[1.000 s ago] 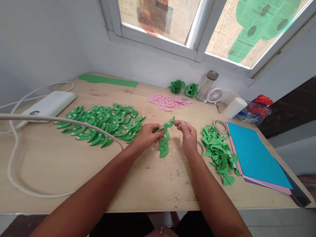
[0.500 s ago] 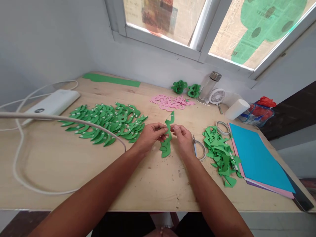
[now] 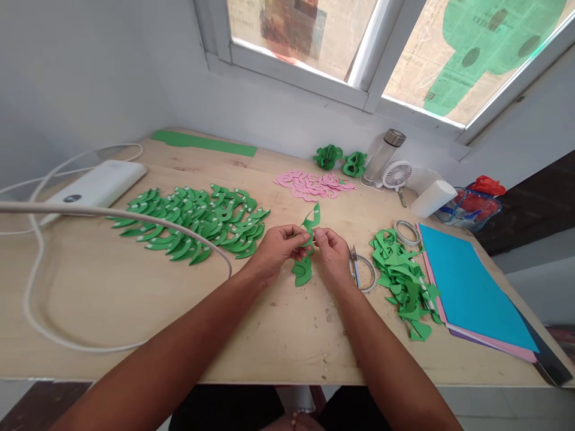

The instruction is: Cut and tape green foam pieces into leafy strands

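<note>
Between my hands is a curved green paper cutout (image 3: 316,214) with a small white patch near its upper tip. My left hand (image 3: 282,246) pinches it at the middle, thumb on top. My right hand (image 3: 331,251) is closed at its right edge, finger and thumb pressed together; whether it grips the paper or something tiny there I cannot make out. Below the fingers, more green cutouts (image 3: 302,274) lie on the table. To the left spreads a pile of similar green pieces with white patches (image 3: 197,221). Beside my right wrist lie small scissors (image 3: 354,263) and a tape roll (image 3: 369,282).
Green scraps (image 3: 406,281), another tape roll (image 3: 407,232) and blue sheets (image 3: 467,281) lie at the right. Pink cutouts (image 3: 309,184), green paper balls (image 3: 327,157), a bottle (image 3: 384,155) and a small fan (image 3: 397,175) stand behind. A white cable (image 3: 135,214) crosses the left, near a power bank (image 3: 101,185).
The held green cutout has turned slightly, and my left fingers sit a little further across it. My right hand stays close at its edge. The view has shifted slightly.
</note>
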`<act>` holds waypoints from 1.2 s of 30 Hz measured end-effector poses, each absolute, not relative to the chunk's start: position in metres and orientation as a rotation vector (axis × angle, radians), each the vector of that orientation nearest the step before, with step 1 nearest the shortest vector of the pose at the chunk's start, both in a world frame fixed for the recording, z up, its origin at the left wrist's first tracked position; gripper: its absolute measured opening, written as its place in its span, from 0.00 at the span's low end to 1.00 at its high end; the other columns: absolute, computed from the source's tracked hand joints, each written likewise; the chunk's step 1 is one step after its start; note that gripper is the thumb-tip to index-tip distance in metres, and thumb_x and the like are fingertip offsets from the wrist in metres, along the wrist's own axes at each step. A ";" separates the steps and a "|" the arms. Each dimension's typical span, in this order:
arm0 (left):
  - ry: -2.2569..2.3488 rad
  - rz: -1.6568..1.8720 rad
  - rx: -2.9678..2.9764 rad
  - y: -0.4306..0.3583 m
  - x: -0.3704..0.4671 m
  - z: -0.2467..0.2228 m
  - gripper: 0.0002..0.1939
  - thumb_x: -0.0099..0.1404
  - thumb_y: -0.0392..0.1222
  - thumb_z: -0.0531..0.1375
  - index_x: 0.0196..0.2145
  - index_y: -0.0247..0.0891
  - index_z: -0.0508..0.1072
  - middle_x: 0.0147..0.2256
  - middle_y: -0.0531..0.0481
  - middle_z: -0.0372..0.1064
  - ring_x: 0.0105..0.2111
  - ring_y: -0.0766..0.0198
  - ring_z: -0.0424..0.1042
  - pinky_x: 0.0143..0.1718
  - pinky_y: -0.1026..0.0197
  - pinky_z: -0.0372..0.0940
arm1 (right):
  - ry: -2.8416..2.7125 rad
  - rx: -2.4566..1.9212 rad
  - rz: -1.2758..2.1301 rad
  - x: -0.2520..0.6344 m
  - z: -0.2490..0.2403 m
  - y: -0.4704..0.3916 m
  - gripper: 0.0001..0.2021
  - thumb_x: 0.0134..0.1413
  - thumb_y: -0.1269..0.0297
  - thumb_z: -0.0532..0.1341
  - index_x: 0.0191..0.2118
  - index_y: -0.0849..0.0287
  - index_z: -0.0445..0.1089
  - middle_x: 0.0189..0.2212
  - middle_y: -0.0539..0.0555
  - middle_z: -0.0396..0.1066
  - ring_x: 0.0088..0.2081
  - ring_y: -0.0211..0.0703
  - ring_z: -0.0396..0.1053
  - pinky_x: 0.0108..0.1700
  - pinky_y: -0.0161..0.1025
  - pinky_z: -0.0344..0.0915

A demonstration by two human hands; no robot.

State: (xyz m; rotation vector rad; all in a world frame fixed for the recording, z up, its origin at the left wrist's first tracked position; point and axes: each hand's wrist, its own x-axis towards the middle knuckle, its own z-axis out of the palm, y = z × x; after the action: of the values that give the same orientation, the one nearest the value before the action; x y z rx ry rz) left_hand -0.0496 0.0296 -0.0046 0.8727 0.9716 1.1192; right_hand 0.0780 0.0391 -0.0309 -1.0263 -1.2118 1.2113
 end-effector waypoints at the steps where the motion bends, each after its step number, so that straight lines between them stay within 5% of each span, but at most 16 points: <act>1: 0.974 1.115 0.883 0.029 -0.050 -0.004 0.13 0.47 0.45 0.67 0.24 0.34 0.69 0.20 0.53 0.69 0.19 0.71 0.65 0.23 0.66 0.59 | -1.214 -1.032 1.205 0.078 -0.031 0.039 0.16 0.49 0.49 0.61 0.26 0.58 0.67 0.20 0.45 0.65 0.24 0.35 0.62 0.30 0.34 0.60; 11: 1.063 1.171 0.938 0.028 -0.050 -0.004 0.11 0.50 0.44 0.65 0.24 0.34 0.69 0.20 0.54 0.67 0.18 0.71 0.64 0.21 0.67 0.59 | -1.305 -1.012 0.975 0.081 -0.023 0.035 0.16 0.56 0.51 0.56 0.29 0.58 0.72 0.33 0.53 0.74 0.37 0.41 0.69 0.42 0.38 0.63; 22: 1.052 1.063 0.938 0.029 -0.052 -0.002 0.10 0.51 0.44 0.64 0.26 0.34 0.69 0.21 0.52 0.68 0.18 0.70 0.65 0.20 0.67 0.59 | -1.380 -1.031 0.983 0.085 -0.018 0.033 0.19 0.58 0.51 0.54 0.38 0.58 0.76 0.37 0.54 0.75 0.39 0.44 0.69 0.46 0.41 0.62; 36: 0.941 0.988 0.903 0.031 -0.059 -0.001 0.10 0.50 0.42 0.65 0.25 0.34 0.69 0.20 0.51 0.70 0.17 0.70 0.65 0.19 0.66 0.59 | -1.550 -1.139 0.600 0.088 -0.016 0.034 0.14 0.56 0.55 0.58 0.25 0.57 0.68 0.25 0.50 0.68 0.32 0.42 0.66 0.39 0.39 0.60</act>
State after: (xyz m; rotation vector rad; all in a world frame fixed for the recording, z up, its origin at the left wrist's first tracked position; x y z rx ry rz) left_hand -0.0586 0.0313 -0.0014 0.9027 0.9412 0.9876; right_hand 0.0878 0.0338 -0.0159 -1.1389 -1.5504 0.6002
